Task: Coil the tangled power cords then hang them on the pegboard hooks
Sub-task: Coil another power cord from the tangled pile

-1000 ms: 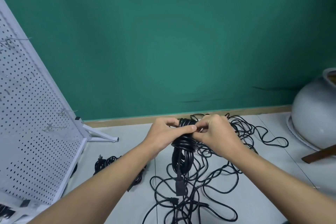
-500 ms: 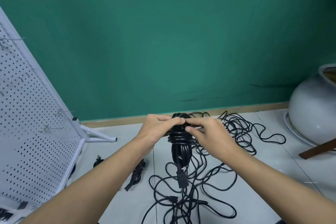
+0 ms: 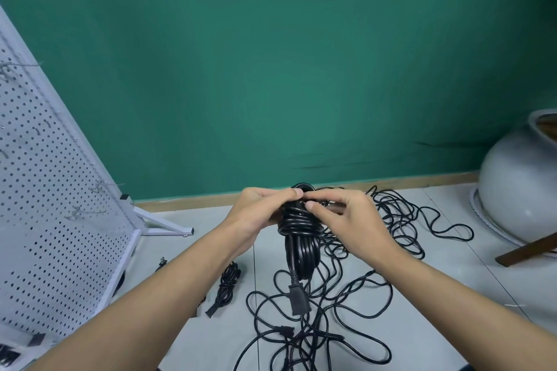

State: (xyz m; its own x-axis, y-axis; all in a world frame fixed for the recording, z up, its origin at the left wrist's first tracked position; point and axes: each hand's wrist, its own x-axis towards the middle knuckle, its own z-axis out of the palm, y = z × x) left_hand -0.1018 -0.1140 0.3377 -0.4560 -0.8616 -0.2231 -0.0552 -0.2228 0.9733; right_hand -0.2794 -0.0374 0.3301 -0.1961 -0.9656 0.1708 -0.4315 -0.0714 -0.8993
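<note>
A coiled black power cord [image 3: 301,238] hangs in the air at the centre, wrapped tight round its upper part, with a plug [image 3: 297,300] dangling below. My left hand [image 3: 259,214] grips the top of the coil from the left. My right hand [image 3: 349,220] pinches the cord at the coil's top from the right. Under them a tangle of black cords [image 3: 346,295] spreads over the floor. The white pegboard [image 3: 48,220] leans at the left, with bare wire hooks [image 3: 102,187].
A small coiled black cord [image 3: 226,286] lies on the floor near the pegboard's foot [image 3: 168,226]. A large white pot [image 3: 521,193] stands at the right, with a brown wooden strip [image 3: 527,250] beside it. A green wall runs behind.
Both hands have shifted on the coil's top: the fingers have worked round the wrapped section. The view has drifted slightly, and the coil has stayed at the centre.
</note>
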